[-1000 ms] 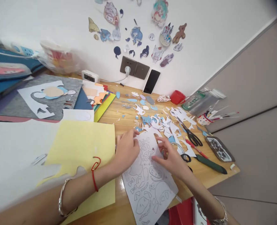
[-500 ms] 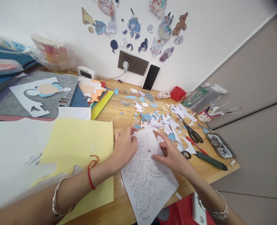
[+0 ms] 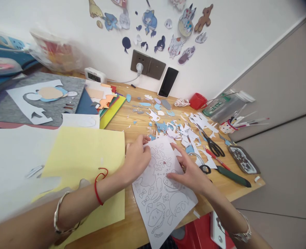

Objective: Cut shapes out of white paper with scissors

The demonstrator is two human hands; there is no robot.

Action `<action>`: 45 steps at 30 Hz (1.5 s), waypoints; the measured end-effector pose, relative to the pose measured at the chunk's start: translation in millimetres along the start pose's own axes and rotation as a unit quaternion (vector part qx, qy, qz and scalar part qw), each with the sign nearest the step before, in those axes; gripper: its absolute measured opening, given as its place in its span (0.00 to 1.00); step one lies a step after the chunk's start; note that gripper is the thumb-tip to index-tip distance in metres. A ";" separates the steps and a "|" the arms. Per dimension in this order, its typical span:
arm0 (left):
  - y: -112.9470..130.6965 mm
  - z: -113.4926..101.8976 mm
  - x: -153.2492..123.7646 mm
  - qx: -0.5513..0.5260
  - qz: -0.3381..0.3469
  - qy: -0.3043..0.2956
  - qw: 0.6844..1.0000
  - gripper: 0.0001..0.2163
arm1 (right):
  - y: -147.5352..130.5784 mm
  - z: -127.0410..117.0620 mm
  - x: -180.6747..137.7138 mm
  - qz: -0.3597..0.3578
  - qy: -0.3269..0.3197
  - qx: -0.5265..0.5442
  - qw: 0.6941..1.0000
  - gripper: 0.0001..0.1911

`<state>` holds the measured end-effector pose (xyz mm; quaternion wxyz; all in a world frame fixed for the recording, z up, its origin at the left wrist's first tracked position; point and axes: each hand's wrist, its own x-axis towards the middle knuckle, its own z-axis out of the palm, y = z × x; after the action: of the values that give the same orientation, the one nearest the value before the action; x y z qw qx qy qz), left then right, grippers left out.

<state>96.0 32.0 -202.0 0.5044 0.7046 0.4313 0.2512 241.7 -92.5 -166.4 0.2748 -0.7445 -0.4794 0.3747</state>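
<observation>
A white paper sheet (image 3: 155, 214) printed with outlined shapes lies at a slant on the table in front of me, its lower end past the front edge. My left hand (image 3: 137, 159) holds the upper left edge, fingers curled and thumb beside the print. At the right edge, my right hand (image 3: 189, 169) has its thumb on top and its index finger at the upper corner. Its other fingers are bent and partly hidden. Scissors (image 3: 211, 143), a red pen (image 3: 217, 159) and a dark green-handled tool (image 3: 233, 176) lie right of that hand.
Paper scraps (image 3: 179, 131) spread behind the sheet. Yellow paper (image 3: 91, 148) lies at left, near a grey felt mat (image 3: 72, 90). A phone (image 3: 169, 82) leans on the wall. A pen cup (image 3: 227, 127), red cup (image 3: 197, 101) and dark tray (image 3: 243, 159) stand at right.
The camera view has shifted slightly, so the tabletop sits a little higher in the picture. Both hands keep their places on the sheet, whose upper part seems slightly raised.
</observation>
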 end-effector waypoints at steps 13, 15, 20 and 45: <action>-3.1 0.8 -0.6 0.004 0.012 0.003 1.000 0.09 | 2.8 9.8 6.5 0.043 0.044 0.111 0.992 0.31; -3.0 0.7 -0.1 0.007 0.014 0.003 1.000 0.09 | 3.8 9.2 4.4 0.032 0.041 0.133 0.990 0.29; -4.5 0.3 1.5 0.029 0.027 0.011 0.999 0.09 | 3.5 5.2 -1.1 0.045 0.000 0.160 0.986 0.36; -5.8 7.0 -12.3 0.180 0.337 -0.075 0.921 0.03 | 4.8 -7.7 6.3 0.067 -0.091 0.302 0.947 0.40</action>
<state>93.2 18.7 -209.0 0.2852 0.9040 0.1675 0.2708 252.1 -88.9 -167.6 0.4159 -0.6196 -0.3157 0.5860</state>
